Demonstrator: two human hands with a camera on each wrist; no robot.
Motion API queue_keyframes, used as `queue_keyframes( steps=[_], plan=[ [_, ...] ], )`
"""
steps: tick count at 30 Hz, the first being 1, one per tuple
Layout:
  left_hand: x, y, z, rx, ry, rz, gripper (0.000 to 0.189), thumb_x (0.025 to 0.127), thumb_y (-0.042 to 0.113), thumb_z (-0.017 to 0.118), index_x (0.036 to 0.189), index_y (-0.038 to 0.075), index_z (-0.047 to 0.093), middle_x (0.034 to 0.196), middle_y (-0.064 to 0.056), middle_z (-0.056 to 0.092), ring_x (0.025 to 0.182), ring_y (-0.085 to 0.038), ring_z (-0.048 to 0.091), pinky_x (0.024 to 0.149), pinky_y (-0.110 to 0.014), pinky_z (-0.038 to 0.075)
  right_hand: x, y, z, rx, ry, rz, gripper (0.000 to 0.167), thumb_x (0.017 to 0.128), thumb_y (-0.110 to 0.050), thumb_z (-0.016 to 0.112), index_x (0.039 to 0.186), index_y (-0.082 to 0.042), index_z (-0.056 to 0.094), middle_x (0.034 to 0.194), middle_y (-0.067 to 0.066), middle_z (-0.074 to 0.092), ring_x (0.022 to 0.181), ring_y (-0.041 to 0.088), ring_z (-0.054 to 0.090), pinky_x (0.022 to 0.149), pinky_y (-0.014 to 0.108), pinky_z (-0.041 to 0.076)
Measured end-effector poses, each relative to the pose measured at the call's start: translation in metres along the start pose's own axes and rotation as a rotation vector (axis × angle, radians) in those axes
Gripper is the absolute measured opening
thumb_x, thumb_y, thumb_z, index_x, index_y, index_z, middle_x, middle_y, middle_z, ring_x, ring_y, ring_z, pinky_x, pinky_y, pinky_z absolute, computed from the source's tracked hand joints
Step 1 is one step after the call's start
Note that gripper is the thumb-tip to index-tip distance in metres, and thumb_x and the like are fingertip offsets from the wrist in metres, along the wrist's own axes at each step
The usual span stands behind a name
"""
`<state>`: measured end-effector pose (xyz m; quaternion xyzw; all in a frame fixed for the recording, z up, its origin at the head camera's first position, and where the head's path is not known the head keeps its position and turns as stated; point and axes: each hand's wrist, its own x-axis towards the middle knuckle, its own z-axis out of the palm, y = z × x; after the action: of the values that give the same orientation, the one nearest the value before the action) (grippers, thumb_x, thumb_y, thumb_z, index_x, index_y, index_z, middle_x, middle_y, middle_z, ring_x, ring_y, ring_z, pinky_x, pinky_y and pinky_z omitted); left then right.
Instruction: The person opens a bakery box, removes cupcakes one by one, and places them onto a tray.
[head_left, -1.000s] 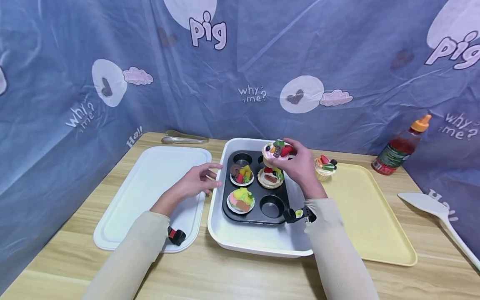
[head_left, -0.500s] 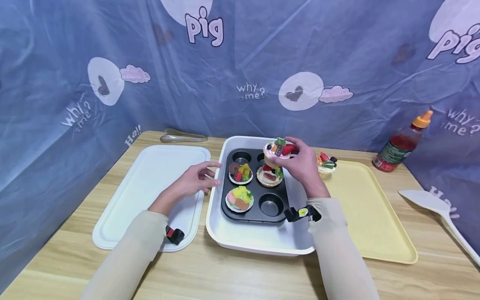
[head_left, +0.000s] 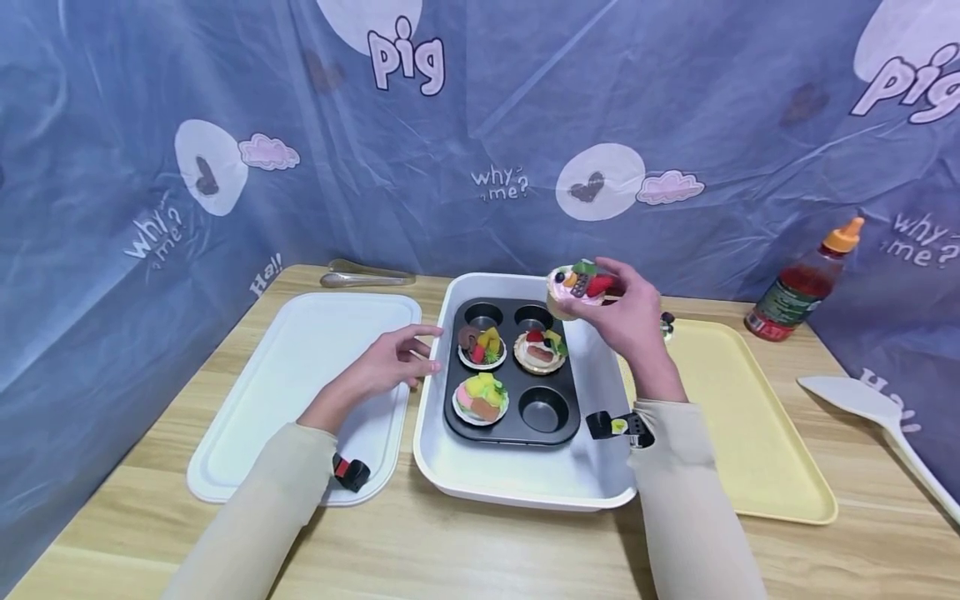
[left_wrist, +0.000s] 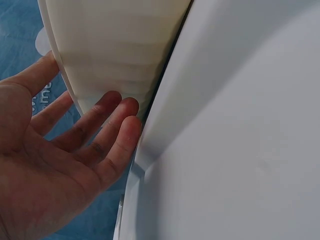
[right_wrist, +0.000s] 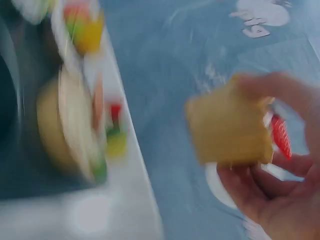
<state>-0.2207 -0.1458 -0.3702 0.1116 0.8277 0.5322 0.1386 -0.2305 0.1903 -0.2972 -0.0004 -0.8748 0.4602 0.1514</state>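
In the head view my right hand (head_left: pixel 633 312) pinches a toy cupcake (head_left: pixel 576 287) between thumb and fingers, above the bin's back right edge. Pink cream and fruit top it; its tan base (right_wrist: pixel 227 127) shows in the right wrist view. Below lies a dark muffin tin (head_left: pixel 512 429) inside a white bin (head_left: pixel 517 490). Three fruit-topped cakes sit in the tin: a chocolate one (head_left: pixel 482 346), a strawberry one (head_left: pixel 540 352) and a yellow-and-pink one (head_left: pixel 481 398). My left hand (head_left: pixel 386 362) has relaxed fingers beside the bin's left wall; whether they touch it I cannot tell.
A white tray (head_left: pixel 255 425) lies left, under my left forearm. At right is a yellow tray (head_left: pixel 757 433); another cupcake (head_left: pixel 667 323) there is mostly hidden behind my right hand. Tongs (head_left: pixel 366 276), a sauce bottle (head_left: pixel 802 287) and a white spoon (head_left: pixel 862 400) lie around.
My right hand has lifted the pink cupcake and carried it to the right, uncovering the tin's back right cup and covering most of the cupcake behind. My left hand has stayed put.
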Motion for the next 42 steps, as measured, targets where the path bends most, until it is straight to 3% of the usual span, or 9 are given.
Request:
queue_keyframes(
  steps=[3, 8, 14, 21, 27, 34, 42],
  plan=[
    [0.0, -0.001, 0.0, -0.003, -0.001, 0.007, 0.058, 0.093, 0.016, 0.074, 0.146, 0.012, 0.051, 0.117, -0.018, 0.059, 0.084, -0.019, 0.062, 0.071, -0.034, 0.059, 0.0, 0.003, -0.014, 0.035, 0.052, 0.016, 0.078, 0.078, -0.027, 0.088, 0.146, -0.01, 0.053, 0.12, 0.017, 0.066, 0.1, 0.02, 0.061, 0.073, 0.014, 0.047],
    [0.0, 0.0, 0.0, 0.003, -0.002, 0.014, 0.058, 0.093, 0.015, 0.074, 0.146, 0.011, 0.051, 0.117, -0.018, 0.059, 0.084, -0.019, 0.062, 0.071, -0.034, 0.059, 0.004, 0.015, -0.038, 0.096, 0.161, 0.079, 0.078, 0.077, -0.025, 0.089, 0.145, -0.012, 0.054, 0.105, -0.006, 0.063, 0.088, 0.001, 0.057, 0.072, 0.009, 0.047],
    [0.001, -0.001, 0.001, 0.006, 0.002, -0.002, 0.058, 0.093, 0.015, 0.074, 0.147, 0.014, 0.051, 0.118, -0.018, 0.059, 0.084, -0.02, 0.063, 0.07, -0.033, 0.059, 0.008, 0.035, -0.062, 0.122, 0.253, 0.2, 0.079, 0.076, -0.025, 0.089, 0.146, -0.015, 0.054, 0.094, -0.021, 0.056, 0.088, -0.003, 0.055, 0.074, 0.009, 0.046],
    [0.001, -0.002, 0.001, 0.005, 0.0, -0.005, 0.057, 0.093, 0.016, 0.074, 0.146, 0.015, 0.052, 0.117, -0.017, 0.059, 0.084, -0.021, 0.063, 0.069, -0.032, 0.059, 0.01, 0.058, -0.081, 0.148, 0.332, 0.327, 0.081, 0.074, -0.025, 0.091, 0.145, -0.019, 0.055, 0.094, -0.022, 0.054, 0.091, -0.003, 0.053, 0.075, 0.011, 0.045],
    [0.002, -0.002, 0.0, 0.007, 0.0, 0.003, 0.057, 0.093, 0.016, 0.074, 0.146, 0.014, 0.052, 0.118, -0.018, 0.059, 0.085, -0.022, 0.063, 0.069, -0.032, 0.059, 0.012, 0.077, -0.089, 0.128, 0.38, 0.415, 0.083, 0.074, -0.03, 0.091, 0.147, -0.021, 0.053, 0.118, -0.01, 0.06, 0.102, 0.0, 0.054, 0.087, 0.012, 0.046],
    [0.002, -0.003, 0.0, 0.008, -0.003, -0.002, 0.058, 0.094, 0.017, 0.073, 0.147, 0.013, 0.05, 0.119, -0.019, 0.059, 0.084, -0.023, 0.064, 0.07, -0.034, 0.06, 0.011, 0.097, -0.09, 0.029, 0.378, 0.454, 0.086, 0.076, -0.037, 0.088, 0.15, -0.017, 0.049, 0.142, 0.006, 0.056, 0.112, 0.007, 0.054, 0.103, 0.021, 0.047],
    [0.002, -0.002, 0.0, 0.009, -0.004, -0.011, 0.058, 0.094, 0.017, 0.074, 0.147, 0.014, 0.051, 0.119, -0.018, 0.059, 0.084, -0.022, 0.064, 0.071, -0.034, 0.06, 0.012, 0.116, -0.088, -0.022, 0.378, 0.485, 0.088, 0.077, -0.041, 0.085, 0.152, -0.015, 0.046, 0.152, 0.008, 0.049, 0.128, 0.016, 0.051, 0.112, 0.028, 0.044]
  ],
)
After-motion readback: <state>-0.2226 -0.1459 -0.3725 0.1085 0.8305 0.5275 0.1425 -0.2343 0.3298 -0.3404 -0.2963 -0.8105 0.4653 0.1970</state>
